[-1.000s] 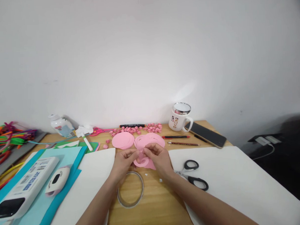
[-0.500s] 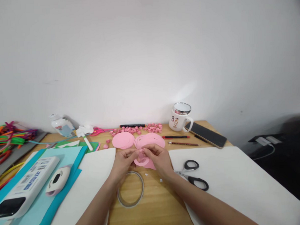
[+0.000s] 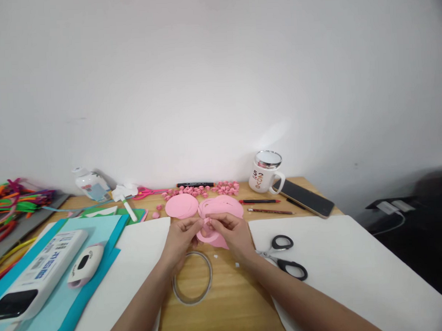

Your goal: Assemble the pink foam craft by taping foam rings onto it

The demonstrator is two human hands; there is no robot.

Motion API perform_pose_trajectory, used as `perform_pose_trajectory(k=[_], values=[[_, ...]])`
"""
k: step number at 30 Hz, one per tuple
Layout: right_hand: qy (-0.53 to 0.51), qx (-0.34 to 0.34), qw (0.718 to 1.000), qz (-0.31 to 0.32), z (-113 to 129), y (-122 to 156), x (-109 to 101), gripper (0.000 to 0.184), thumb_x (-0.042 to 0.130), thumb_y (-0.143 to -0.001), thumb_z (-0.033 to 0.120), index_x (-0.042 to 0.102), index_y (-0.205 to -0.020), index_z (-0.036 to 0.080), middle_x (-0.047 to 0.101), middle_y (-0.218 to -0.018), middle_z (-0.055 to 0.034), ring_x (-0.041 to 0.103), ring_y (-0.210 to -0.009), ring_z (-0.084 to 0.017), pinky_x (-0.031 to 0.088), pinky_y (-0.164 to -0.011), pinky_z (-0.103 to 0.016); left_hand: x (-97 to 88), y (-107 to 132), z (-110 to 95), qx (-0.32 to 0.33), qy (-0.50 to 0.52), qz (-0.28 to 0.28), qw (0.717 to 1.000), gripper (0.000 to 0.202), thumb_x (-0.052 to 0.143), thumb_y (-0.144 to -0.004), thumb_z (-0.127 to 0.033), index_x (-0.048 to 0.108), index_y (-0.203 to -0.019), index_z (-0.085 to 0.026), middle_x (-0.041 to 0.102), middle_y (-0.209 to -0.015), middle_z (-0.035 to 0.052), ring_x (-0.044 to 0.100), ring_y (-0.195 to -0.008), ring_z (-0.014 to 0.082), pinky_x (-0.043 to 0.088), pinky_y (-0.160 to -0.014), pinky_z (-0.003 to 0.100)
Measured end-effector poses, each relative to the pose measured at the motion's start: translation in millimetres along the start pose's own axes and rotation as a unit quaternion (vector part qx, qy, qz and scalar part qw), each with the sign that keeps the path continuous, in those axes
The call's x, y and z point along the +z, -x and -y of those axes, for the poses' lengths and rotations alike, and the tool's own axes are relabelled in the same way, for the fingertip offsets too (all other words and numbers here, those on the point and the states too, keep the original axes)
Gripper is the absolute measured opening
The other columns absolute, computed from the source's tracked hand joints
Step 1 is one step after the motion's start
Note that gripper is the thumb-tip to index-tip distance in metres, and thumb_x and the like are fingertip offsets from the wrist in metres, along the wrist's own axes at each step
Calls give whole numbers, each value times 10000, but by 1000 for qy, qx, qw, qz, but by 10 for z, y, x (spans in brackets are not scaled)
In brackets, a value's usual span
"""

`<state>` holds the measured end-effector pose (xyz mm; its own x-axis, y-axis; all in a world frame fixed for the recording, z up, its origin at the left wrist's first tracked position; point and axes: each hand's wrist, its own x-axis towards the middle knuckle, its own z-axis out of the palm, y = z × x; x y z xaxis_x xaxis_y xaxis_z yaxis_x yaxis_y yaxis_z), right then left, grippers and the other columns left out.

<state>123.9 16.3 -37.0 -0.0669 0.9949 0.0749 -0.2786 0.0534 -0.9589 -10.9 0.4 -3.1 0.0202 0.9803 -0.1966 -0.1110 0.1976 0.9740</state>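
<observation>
My left hand [image 3: 180, 237] and my right hand [image 3: 231, 231] meet over the wooden table [image 3: 227, 302], fingers pinched together on a pink paper spiral strip [image 3: 208, 233] that curls down between them. Just behind lie flat pink paper circles [image 3: 181, 206] and a stack of cut pink spirals [image 3: 226, 205]. A row of several small rolled pink paper roses [image 3: 202, 189] lies along the wall. A roll of clear tape [image 3: 192, 277] rests on the table below my hands.
Black scissors [image 3: 286, 260] lie to the right on white paper [image 3: 342, 267]. A white mug [image 3: 264, 173], phone [image 3: 303, 197], two pencils [image 3: 266, 206], black marker [image 3: 194, 185], glue bottle [image 3: 90, 184], blue paper [image 3: 58, 299], a white device [image 3: 38, 271] and coloured pipe cleaners [image 3: 10, 204] surround it.
My fingers have shifted slightly on the pink strip, turning it and bringing it a little higher and leftward. Everything else stays where it was.
</observation>
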Motion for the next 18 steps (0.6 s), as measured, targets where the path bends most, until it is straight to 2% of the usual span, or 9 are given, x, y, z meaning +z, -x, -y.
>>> perform_pose_trajectory(k=[2,6,10,18], values=[[-8,7,1000,2,-1,2,3,208,678,-653,324,667,-770,153,682,-704,-40,621,-659,-158,500,-678,-301,-2,-4,5,-3,-2,4,1000,280,679,-643,-375,625,-553,-116,556,-485,-12,364,-357,29,229,-353,154],[-34,22,999,-1,47,12,17,217,703,-622,338,626,-699,151,657,-617,-22,607,-593,-144,499,-631,-287,-25,-21,54,-9,-5,31,999,279,682,-640,-385,675,-703,-113,609,-587,23,419,-406,49,253,-379,163],[-30,13,999,2,89,18,21,196,697,-631,326,622,-668,149,641,-585,-13,582,-554,-129,483,-600,-269,-43,-34,88,-13,-7,33,999,308,693,-629,-380,691,-790,-118,609,-581,22,415,-405,48,274,-392,170],[-19,21,1000,-11,90,12,28,227,683,-639,329,682,-796,164,687,-699,-32,624,-651,-161,502,-689,-314,-49,-37,90,-4,4,23,1000,266,692,-641,-354,695,-788,-132,607,-599,12,398,-391,30,262,-372,163]])
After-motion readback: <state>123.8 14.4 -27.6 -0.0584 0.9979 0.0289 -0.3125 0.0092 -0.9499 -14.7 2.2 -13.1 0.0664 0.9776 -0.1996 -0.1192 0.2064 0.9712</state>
